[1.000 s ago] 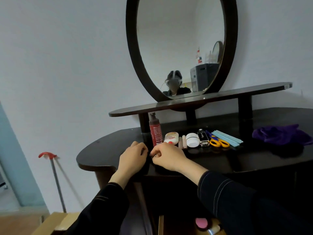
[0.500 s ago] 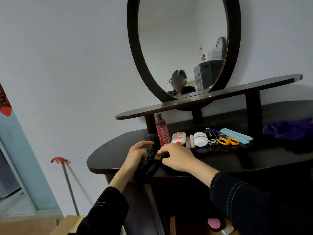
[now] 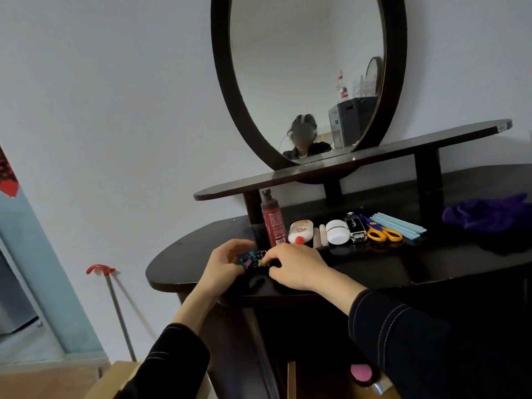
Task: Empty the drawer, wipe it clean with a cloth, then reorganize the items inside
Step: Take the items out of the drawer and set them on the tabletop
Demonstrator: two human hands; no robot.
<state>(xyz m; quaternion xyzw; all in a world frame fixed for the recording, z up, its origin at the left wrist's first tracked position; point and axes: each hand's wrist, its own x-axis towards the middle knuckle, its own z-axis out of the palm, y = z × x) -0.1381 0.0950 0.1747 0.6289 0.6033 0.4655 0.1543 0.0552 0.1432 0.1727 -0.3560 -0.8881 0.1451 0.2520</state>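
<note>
Compared with a second ago, when both hands were closed together at the table's front edge and hid what they held, they have drawn slightly apart, and a tangle of small clips [image 3: 246,259] in teal and pink now shows between them, left of centre in the frame. The left hand [image 3: 226,264] curls its fingers round that tangle, and the right hand [image 3: 298,269] pinches a yellowish piece at its near edge. This looks like one more handful being set down on the dressing table [image 3: 187,254], so emptying seems to be the step in hand. The drawer [image 3: 291,378] is barely visible at the bottom edge, and a pink round thing [image 3: 361,373] still lies in it. To the right of the hands stands a row: a red bottle [image 3: 273,223], a white tube [image 3: 300,231], a white jar [image 3: 336,231], scissors [image 3: 381,233] and pale blue sticks [image 3: 401,226]. The purple cloth [image 3: 486,214] waits at the far right. The bottle stands just beside the right hand's knuckles, so it could easily be knocked over.
</note>
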